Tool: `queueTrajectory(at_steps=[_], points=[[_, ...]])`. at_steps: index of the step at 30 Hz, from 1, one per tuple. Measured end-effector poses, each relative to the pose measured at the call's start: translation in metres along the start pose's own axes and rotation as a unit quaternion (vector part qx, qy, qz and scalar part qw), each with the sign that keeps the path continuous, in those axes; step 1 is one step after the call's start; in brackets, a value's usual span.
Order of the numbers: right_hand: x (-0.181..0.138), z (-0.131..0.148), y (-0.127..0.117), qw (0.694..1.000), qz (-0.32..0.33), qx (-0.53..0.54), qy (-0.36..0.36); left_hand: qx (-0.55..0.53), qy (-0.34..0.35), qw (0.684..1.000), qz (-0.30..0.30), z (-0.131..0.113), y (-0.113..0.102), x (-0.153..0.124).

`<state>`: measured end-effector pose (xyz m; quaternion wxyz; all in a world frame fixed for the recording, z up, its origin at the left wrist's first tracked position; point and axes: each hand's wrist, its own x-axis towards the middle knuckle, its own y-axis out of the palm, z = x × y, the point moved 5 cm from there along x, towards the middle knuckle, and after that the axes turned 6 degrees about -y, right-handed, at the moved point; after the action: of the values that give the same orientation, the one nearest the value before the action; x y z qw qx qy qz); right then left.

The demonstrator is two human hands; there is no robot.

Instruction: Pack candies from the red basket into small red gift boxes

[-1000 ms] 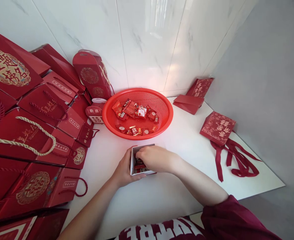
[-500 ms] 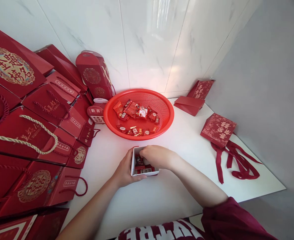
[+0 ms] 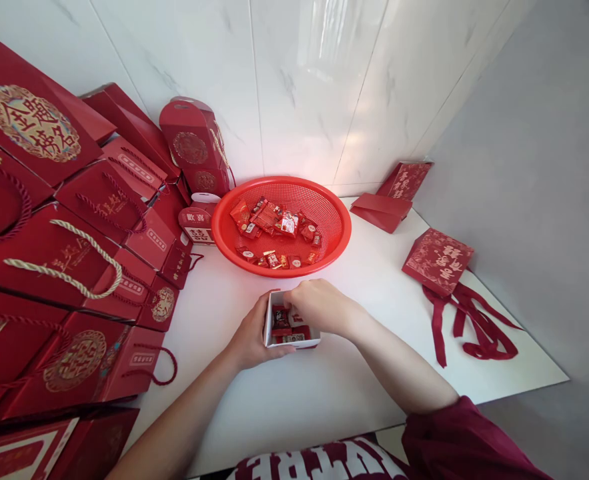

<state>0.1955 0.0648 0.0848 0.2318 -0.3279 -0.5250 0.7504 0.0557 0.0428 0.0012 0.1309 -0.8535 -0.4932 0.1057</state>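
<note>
Head view: small white box (image 3: 293,343), open-topped and filled with red candies (image 3: 280,319), sits mid-counter (image 3: 324,400), just in front of the red basket (image 3: 338,215). Left hand (image 3: 250,333) clasps its left wall. Right hand (image 3: 319,307) is curled at the far rim; whether it grips anything cannot be told. Versus 0.5 s ago: the right hand has shifted back, uncovering more candies.

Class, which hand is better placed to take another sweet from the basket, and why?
Right. The left hand grips the box by its side; the right hand is over its far edge, closer to the basket and sweets.
</note>
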Motion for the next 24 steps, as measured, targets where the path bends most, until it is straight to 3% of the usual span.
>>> queueTrajectory(at_steps=[8,14,18,20,22,24], points=[[-0.019,-0.007,-0.017,0.997,-0.069,0.021,0.015,-0.006,0.007,1.0,-0.013,0.0,0.002,-0.001],[-0.002,0.009,0.007,0.997,0.06,-0.015,0.045,0.007,0.01,1.0,-0.024,0.002,0.003,-0.002],[0.005,0.017,0.013,0.996,0.078,-0.011,0.033,0.014,0.023,0.999,-0.023,-0.001,0.003,-0.002],[-0.005,0.016,0.003,0.999,0.038,0.008,0.013,0.012,0.036,0.999,-0.017,-0.002,0.001,-0.003],[-0.025,0.013,-0.014,0.995,-0.073,0.062,-0.016,-0.001,0.051,0.999,-0.011,-0.003,-0.004,-0.006],[-0.052,0.003,-0.028,0.967,-0.207,0.141,-0.037,-0.041,0.043,0.998,-0.026,-0.001,-0.014,-0.011]])
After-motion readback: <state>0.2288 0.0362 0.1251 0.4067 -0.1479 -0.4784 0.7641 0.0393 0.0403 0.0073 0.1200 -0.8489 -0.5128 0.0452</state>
